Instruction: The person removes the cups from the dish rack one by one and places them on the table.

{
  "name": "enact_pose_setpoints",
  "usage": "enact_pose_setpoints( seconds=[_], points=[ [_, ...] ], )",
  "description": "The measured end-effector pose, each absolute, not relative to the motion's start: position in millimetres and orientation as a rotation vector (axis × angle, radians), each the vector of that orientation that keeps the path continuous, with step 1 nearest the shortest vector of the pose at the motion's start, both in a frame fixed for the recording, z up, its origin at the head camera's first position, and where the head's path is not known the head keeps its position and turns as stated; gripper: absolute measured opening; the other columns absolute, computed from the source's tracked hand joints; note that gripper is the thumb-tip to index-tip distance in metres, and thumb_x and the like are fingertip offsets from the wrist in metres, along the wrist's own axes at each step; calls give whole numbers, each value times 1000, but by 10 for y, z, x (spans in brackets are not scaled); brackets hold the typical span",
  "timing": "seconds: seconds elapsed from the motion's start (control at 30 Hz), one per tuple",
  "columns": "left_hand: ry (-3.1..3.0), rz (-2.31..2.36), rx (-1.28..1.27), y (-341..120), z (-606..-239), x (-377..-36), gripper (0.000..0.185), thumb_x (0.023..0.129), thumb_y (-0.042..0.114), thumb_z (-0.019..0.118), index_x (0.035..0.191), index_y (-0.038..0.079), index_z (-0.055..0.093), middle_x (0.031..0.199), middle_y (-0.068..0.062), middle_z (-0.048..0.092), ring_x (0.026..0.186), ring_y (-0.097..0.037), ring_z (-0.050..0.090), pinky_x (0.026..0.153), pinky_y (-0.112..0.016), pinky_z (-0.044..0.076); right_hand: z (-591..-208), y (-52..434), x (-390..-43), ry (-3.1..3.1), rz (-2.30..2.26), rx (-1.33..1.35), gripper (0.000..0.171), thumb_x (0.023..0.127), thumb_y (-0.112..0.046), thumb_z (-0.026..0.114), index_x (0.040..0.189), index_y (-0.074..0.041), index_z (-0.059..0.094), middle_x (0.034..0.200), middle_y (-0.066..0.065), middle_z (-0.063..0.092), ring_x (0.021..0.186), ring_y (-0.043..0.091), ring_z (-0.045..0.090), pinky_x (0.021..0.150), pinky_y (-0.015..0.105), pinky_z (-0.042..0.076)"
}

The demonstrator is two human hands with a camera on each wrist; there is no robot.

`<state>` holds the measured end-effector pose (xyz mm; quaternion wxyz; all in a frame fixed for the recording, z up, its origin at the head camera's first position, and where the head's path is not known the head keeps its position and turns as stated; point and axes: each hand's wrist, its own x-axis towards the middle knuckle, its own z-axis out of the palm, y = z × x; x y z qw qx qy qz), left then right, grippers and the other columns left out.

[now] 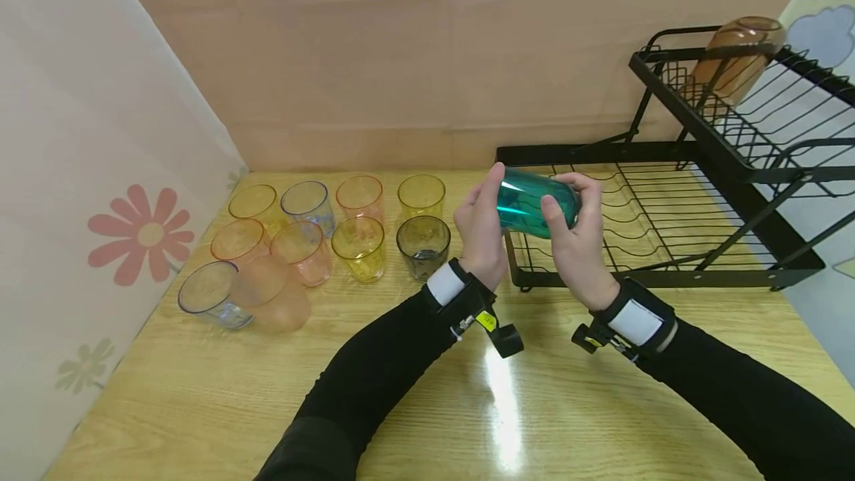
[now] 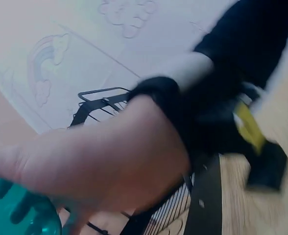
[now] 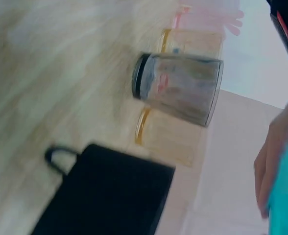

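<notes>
Both hands, left hand (image 1: 479, 232) and right hand (image 1: 580, 243), curl their fingers around a tilted teal cup (image 1: 532, 203) above the dish rack (image 1: 657, 277).

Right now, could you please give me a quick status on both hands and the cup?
Left hand and right hand both grip the teal cup, held on its side above the rack's lower tier. That tier shows no cups.
</notes>
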<state>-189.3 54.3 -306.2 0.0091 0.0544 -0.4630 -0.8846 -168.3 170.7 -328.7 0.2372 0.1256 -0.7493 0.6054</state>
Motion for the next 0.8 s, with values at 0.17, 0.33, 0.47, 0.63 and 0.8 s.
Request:
enact_pose_setpoints(
  seconds=[0.17,0.33,0.47,0.63,0.8],
  points=[
    [-1542,-2740,-44,315,-3086,-1847,31,92,34,67,110,8,66,105,-2,61,97,-15,55,85,-32,46,-3181,1805,-1615,-2234,1481,514,35,99,-15,49,127,5,45,119,2,47,102,17,46,75,27,41],
    [-1758,-2677,-215,72,-3139,-1739,38,93,29,64,124,7,62,111,-6,61,94,-18,58,82,-32,50,-3103,1885,-1613,-2322,1299,745,24,99,-8,48,119,4,55,113,10,57,100,13,52,75,25,43],
    [-1975,-2569,-378,-164,-3223,-1645,41,92,27,64,128,7,60,115,-9,59,99,-21,57,84,-37,51,-3064,1955,-1626,-2399,1155,887,19,98,-5,52,115,0,58,109,6,59,97,14,55,73,24,46],
    [-2217,-2358,-596,-510,-3364,-1566,45,89,20,66,131,7,57,123,-10,56,110,-26,55,88,-44,50,-3042,2094,-1641,-2509,908,1016,19,98,-11,56,116,-5,59,116,6,57,97,18,57,70,32,49],
    [-2396,-2120,-717,-870,-3488,-1518,47,86,14,72,130,11,58,126,-8,57,112,-24,55,91,-44,48,-3018,2211,-1671,-2559,623,1113,24,99,-25,58,115,-7,60,115,5,57,92,18,59,68,39,49]
  ],
)
